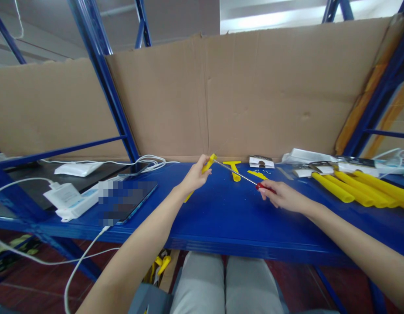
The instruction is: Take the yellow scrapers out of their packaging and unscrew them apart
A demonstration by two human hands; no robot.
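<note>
Grey cloth trouser legs [205,283] sit nearest us, at six o'clock. At twelve, our left hand [197,174] pinches a thin yellow plastic piece [208,164], perhaps to steady it. Our right hand [280,194], apart from the left, wraps around a red-handled metal screwdriver [244,178], pointed at the piece's top end; we cannot tell if the tip goes in. At one o'clock, a yellow plastic T-shape [233,166] lies on the blue metal shelf [221,218], close enough to grab. Round yellow tubes [332,187] lie at two, and a flat dark phone [144,192] at ten, maybe so our hands have room.
</note>
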